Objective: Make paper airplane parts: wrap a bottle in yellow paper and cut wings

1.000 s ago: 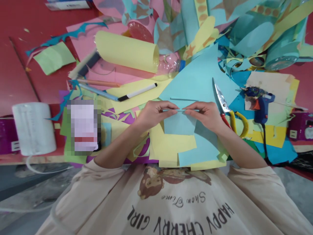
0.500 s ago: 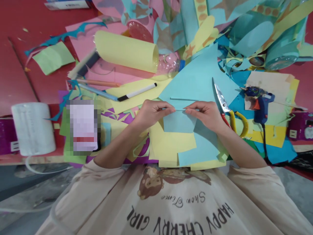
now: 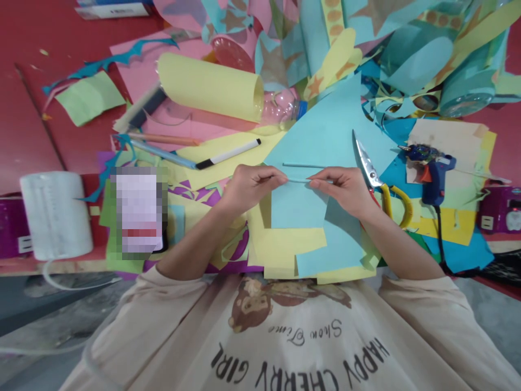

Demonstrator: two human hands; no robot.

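Note:
A light blue sheet of paper [image 3: 299, 206] hangs between my two hands over the cluttered table. My left hand [image 3: 254, 187] pinches its upper edge at the left, and my right hand [image 3: 340, 187] pinches the same edge at the right. That edge looks narrowly rolled or folded between the fingertips. Just beyond it lies a thin rolled blue paper stick [image 3: 307, 165], on a larger light blue sheet [image 3: 329, 125]. Scissors [image 3: 374, 171] with yellow and red handles rest open beside my right hand.
A blue glue gun [image 3: 435, 174] with its cord lies at the right. At the left are a phone [image 3: 140, 209] and a white box-like device [image 3: 57, 214]. A marker [image 3: 230, 153], a yellow-wrapped bottle [image 3: 211, 84] and paper scraps [image 3: 89, 98] spread beyond my hands.
The light blue sheet's lower edge hangs slightly lower, and more of the sheet shows. My left hand has shifted slightly left, so the fingertips are a little farther apart.

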